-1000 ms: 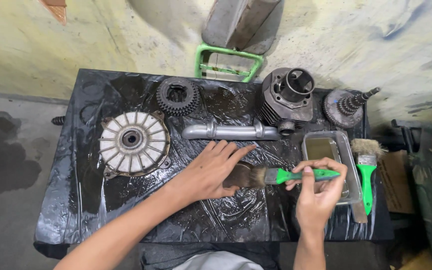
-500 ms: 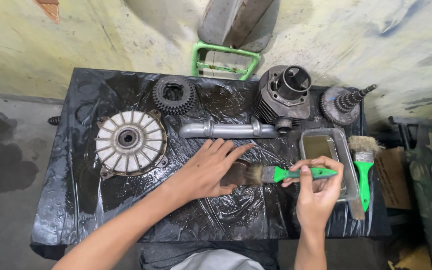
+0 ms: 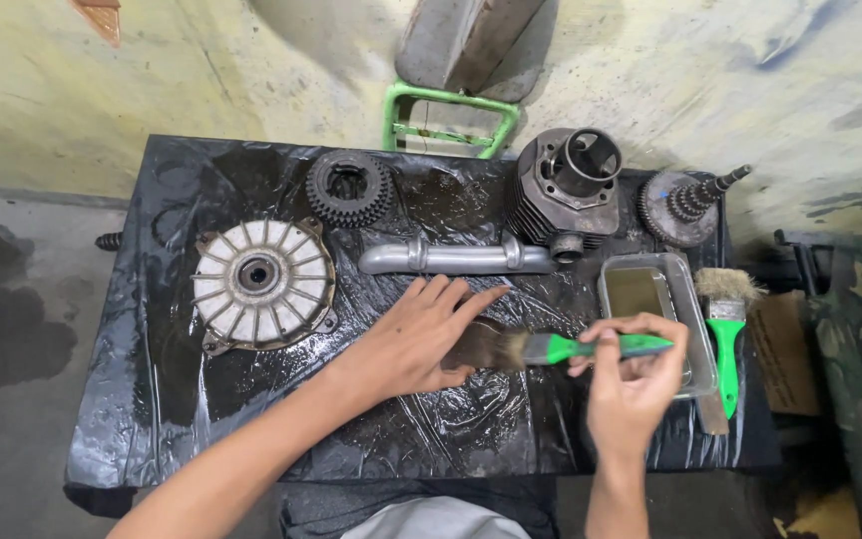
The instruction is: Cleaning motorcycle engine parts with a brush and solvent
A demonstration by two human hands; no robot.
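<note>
Right at the fingertips, the right hand [image 3: 636,384] is pinched closed around the green plastic handle of a paintbrush [image 3: 551,348], thumb underneath, fingers curled over the top. That brush lies sideways, dark bristles pointing left and touching the left hand [image 3: 421,339], which rests flat with fingers spread loosely, gripping nothing.

Both hands sit on wrinkly, wet-looking black plastic sheeting [image 3: 152,419] that covers the whole table. Most of the free room is the front strip near the body and the front left corner; the back half is crowded.

Just beyond the left fingers lies a smooth grey metal tube [image 3: 456,258], crosswise. Further left is a round finned hub [image 3: 261,282], pale ribs fanning out from the centre. Behind it sits a dark toothed gear cluster [image 3: 351,187]. A finned cylinder [image 3: 566,183] stands near the back edge, with a geared shaft [image 3: 690,203] at the back right corner. Beside the right hand is a clear rectangular tray [image 3: 698,329] of brownish liquid, and a second green brush [image 3: 725,324] lies just right of it, close to the table's right edge.

Compared with half a second ago, basically nothing has moved, hands and brush are in the same spots.
</note>
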